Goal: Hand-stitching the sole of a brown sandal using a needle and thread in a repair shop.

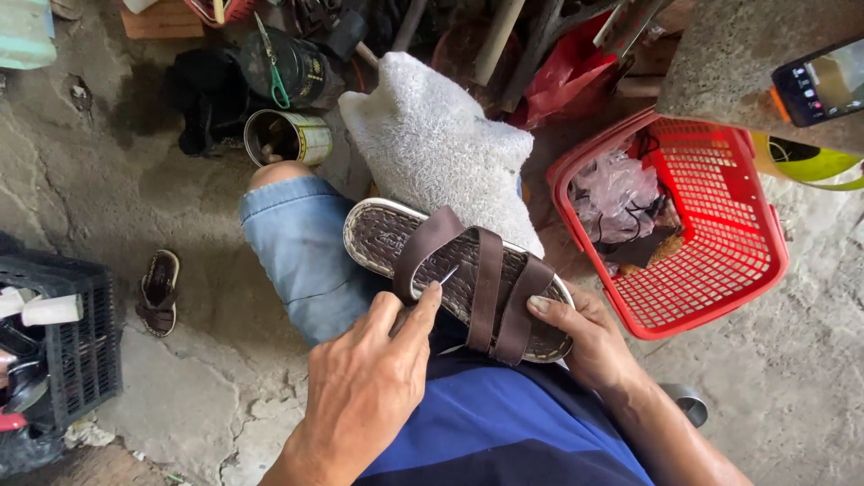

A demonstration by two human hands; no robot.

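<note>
A brown strapped sandal (pixel 468 270) with a pale sole edge lies across my lap, resting on my knee in blue denim shorts. My left hand (pixel 369 382) pinches a thin metal needle (pixel 447 275) at the sandal's near edge, beside the first strap. My right hand (pixel 585 337) cups the sandal's heel end from below, thumb on top of the footbed. A white foam-wrapped bundle (pixel 441 144) sits just behind the sandal.
A red plastic basket (pixel 720 270) with bags and cords stands at the right. An open tin can (pixel 286 137) and a dark jar are behind my knee. A second sandal (pixel 159 292) lies on the cracked concrete floor at left, near a black crate (pixel 85 360). A phone (pixel 819 85) rests on a stone block.
</note>
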